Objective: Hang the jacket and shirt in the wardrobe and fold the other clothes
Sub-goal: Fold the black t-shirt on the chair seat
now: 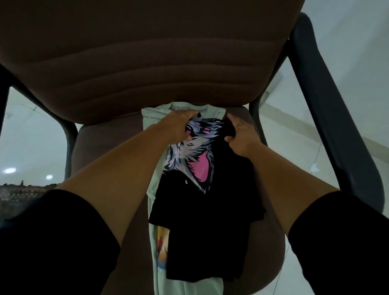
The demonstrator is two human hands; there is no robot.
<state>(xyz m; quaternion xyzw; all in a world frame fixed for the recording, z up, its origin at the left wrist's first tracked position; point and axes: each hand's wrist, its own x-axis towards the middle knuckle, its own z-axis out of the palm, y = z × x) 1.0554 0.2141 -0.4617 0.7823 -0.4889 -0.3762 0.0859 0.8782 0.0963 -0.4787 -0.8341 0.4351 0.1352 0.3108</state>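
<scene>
Head camera, looking down over our own two bare arms at a brown padded chair seat (104, 148), with the chair's backrest (137, 55) filling the top of the view. We use the seat as a folding surface, which is probably why the clothes lie stretched lengthwise along it, from the backrest toward us.

At the bottom lies a pale green garment (150, 116), spread long and narrow, its collar near the backrest. On top of it rests a black T-shirt (208, 215) with a printed animal face in grey, white and pink. The black T-shirt covers most of the green one, leaving a green strip showing along the left edge and at the near end.

Our left hand (179, 126) is closed on the far end of the black T-shirt, fingers curled over the printed part. Our right hand (241, 136) is also closed, pinching a bunched black fold at the far right corner. Both hands touch the cloth at its top edge, near each other, just in front of the backrest. The rest of the shirt trails from our hands toward our body, lying flat.

We judge that both hands hold the top edge so the shirt can be folded over or straightened on the pile. No wardrobe or jacket is in view.
</scene>
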